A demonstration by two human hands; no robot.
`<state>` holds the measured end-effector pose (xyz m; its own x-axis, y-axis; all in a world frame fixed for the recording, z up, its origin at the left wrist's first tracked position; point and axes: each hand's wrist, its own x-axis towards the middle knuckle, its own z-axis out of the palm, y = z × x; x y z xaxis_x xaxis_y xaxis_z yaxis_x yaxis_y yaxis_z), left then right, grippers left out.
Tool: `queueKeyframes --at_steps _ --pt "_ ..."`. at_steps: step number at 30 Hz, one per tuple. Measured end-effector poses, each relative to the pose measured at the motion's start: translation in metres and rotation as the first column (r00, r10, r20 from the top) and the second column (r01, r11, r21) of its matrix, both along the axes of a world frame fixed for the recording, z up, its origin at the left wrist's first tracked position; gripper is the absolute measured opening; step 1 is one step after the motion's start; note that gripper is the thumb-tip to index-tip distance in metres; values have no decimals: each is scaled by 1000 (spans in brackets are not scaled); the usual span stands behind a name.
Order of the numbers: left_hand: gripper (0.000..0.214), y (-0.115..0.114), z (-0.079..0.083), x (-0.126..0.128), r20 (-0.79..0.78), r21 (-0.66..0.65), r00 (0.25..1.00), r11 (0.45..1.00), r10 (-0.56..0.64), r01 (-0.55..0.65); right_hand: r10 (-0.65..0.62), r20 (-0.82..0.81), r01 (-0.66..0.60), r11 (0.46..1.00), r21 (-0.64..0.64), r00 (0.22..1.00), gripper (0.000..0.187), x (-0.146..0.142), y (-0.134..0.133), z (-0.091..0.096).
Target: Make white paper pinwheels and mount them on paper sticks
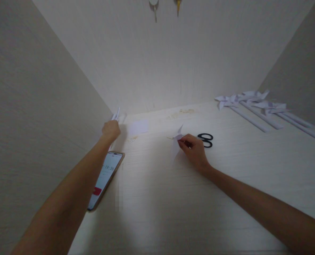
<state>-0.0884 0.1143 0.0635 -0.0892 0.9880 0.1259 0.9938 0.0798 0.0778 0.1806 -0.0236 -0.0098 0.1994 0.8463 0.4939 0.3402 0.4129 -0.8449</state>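
My left hand [111, 130] reaches to the far left corner of the pale desk [226, 184] and is closed around a white rolled paper stick [116, 114] that leans by the wall. My right hand [193, 148] rests at the desk's middle, fingers pinched on a folded white paper piece [176, 141]. Black scissors [205, 140] lie just right of that hand, touching nothing I can see. A small white paper square [138, 126] lies flat between my two hands.
A phone [105, 179] with a lit screen lies under my left forearm near the left wall. Several finished white paper pinwheels on sticks [255, 106] lie at the far right. Walls close the desk on three sides; two hooks [154, 5] hang above.
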Motion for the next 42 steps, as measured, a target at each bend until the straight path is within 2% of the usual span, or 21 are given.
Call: queueKeyframes --at_steps 1,2,4,7,8,9,10,11,12,14,17,20,23,28,32,36,42 --pt "19 0 8 6 89 19 996 1000 8 -10 -2 -12 2 1000 -2 1000 7 0 0 0" --pt "19 -1 16 12 420 34 907 998 33 -52 -4 -23 4 1000 -6 1000 7 0 0 0" --pt "18 -10 31 28 593 5 805 1000 -4 1 -11 -43 10 1000 -17 999 6 1 1 -1" --pt "17 -41 35 54 836 -55 548 987 -36 149 -37 -106 33 999 -40 994 7 2 3 -3" --pt "16 -55 30 61 949 -104 315 967 26 232 -48 -136 42 998 -50 990 7 3 3 -4" --pt "15 -70 22 68 985 -158 120 932 125 325 -59 -166 49 997 -59 984 8 3 4 -5" --pt "16 -85 11 74 975 -199 -6 888 221 415 -72 -193 59 996 -73 979 9 4 5 -7" --pt "17 -98 -1 79 953 -218 -82 850 291 480 -84 -213 66 994 -88 973 9 4 6 -8" --pt "19 -111 -13 83 930 -235 -124 817 347 526 -95 -230 73 992 -102 969 10 5 6 -9" --pt "25 -127 -36 89 902 -246 -150 768 405 591 -106 -254 78 990 -120 961 9 5 7 -11" --pt "35 -134 -56 94 905 -162 -199 738 375 655 -97 -272 64 990 -125 957 9 6 7 -13" --pt "42 -128 -61 96 925 -63 -225 707 307 704 -85 -277 53 991 -123 957 9 6 7 -14" --pt "40 -124 -62 97 917 12 -284 693 279 721 -75 -284 42 992 -121 956 9 5 7 -14" --pt "40 -127 -63 101 891 43 -372 770 259 637 -30 -219 12 996 -83 975 9 2 3 -12" --pt "46 -128 -61 103 888 10 -387 830 249 557 10 -132 -14 1000 -24 991 8 0 -1 -10" --pt "32 -125 -61 101 886 23 -429 909 174 416 15 -31 -15 1000 6 999 8 1 -4 -9" --pt "24 -120 -64 98 851 -16 -508 973 135 231 22 -13 -22 1000 16 1000 8 1 -4 -10"
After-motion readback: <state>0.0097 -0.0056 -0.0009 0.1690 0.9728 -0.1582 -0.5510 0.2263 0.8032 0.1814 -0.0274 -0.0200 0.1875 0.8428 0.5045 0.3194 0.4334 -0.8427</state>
